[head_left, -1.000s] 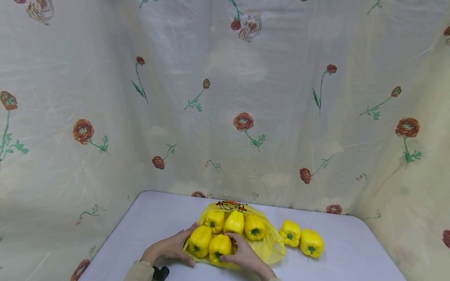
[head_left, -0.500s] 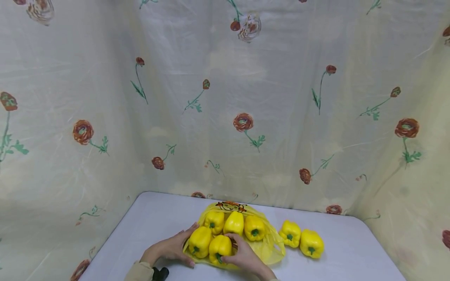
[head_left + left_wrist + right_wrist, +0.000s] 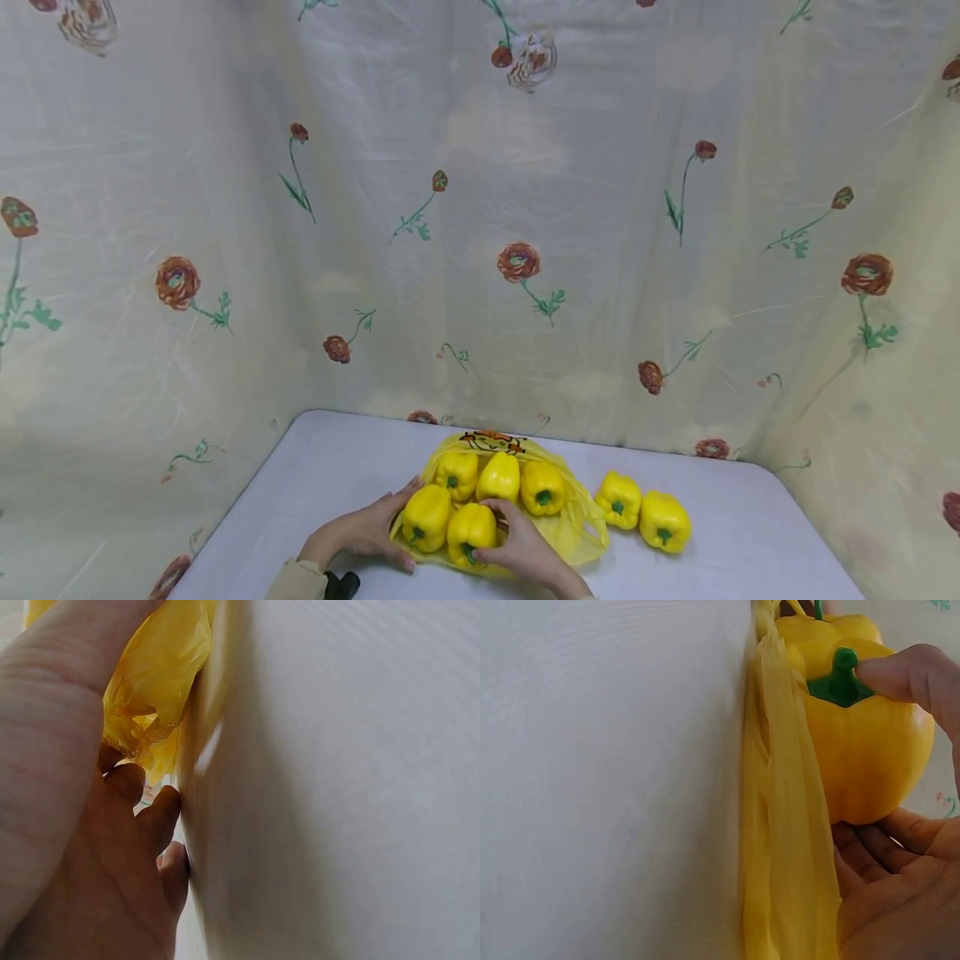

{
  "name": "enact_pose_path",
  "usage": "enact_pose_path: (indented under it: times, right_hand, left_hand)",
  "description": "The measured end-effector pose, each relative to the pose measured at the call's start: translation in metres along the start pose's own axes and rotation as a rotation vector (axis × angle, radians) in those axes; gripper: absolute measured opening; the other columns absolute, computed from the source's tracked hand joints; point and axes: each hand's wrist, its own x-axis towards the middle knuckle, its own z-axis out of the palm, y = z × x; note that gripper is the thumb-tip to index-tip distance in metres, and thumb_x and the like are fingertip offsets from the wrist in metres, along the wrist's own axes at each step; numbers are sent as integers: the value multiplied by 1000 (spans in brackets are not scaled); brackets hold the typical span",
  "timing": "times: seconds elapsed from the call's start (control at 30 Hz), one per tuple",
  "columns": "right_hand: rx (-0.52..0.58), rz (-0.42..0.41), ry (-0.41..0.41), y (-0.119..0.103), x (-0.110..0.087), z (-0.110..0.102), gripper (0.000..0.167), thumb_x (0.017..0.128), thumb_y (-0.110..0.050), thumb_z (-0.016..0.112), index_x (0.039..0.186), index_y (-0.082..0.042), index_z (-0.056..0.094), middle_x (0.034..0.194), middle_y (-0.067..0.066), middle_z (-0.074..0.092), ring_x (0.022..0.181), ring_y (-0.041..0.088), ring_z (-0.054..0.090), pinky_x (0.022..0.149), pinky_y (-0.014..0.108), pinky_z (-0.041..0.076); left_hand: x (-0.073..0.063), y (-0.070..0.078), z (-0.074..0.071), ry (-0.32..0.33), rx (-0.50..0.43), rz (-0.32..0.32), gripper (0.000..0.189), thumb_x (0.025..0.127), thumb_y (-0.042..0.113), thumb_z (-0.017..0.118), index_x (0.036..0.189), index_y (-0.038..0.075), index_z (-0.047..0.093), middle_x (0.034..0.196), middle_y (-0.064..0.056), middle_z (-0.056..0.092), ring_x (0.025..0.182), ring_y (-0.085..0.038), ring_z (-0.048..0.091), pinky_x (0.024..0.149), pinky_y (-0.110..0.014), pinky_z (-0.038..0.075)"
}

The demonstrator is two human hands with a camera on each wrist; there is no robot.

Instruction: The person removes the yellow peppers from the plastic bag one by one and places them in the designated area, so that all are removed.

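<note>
A yellow plastic bag [image 3: 573, 537] lies on the table with several yellow bell peppers in its mouth. My right hand [image 3: 528, 550] grips the front bell pepper [image 3: 471, 527], thumb by its green stem and fingers at its far side. In the right wrist view, that thumb presses beside the stem [image 3: 845, 675], and the bag's edge [image 3: 799, 810] runs alongside the pepper. My left hand [image 3: 367, 529] rests at the bag's left side with fingers spread, beside another bell pepper [image 3: 427, 518]. In the left wrist view, its fingers [image 3: 159, 817] lie near the crumpled plastic.
Two loose bell peppers, one [image 3: 619, 498] touching the other [image 3: 665, 521], sit to the right of the bag. The white table [image 3: 757, 542] has rounded far corners. A flower-patterned curtain [image 3: 600, 317] stands behind and at both sides.
The front bell pepper in my right hand has shifted very slightly to the right. My left hand, the bag and the other peppers stay as they were.
</note>
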Motion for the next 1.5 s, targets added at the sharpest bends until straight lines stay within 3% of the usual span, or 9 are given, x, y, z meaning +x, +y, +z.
enact_pose_path:
  times: [1.07,1.5]
  right_hand:
    - [-14,25,17,-6,-5,-10,71,75,-32,82,133,-10,48,136,10,51,128,31,47,109,58,38]
    - [1,-12,35,-14,-11,-20,71,78,-31,80,135,-7,46,139,12,48,130,32,44,110,54,39]
  left_hand:
    - [-1,1,0,-8,-19,0,119,68,49,84,156,15,11,164,-7,5,150,-32,10,121,-58,6]
    - [-1,1,-1,-7,-23,-3,119,68,48,84,156,14,11,164,-7,6,150,-32,10,121,-58,6]
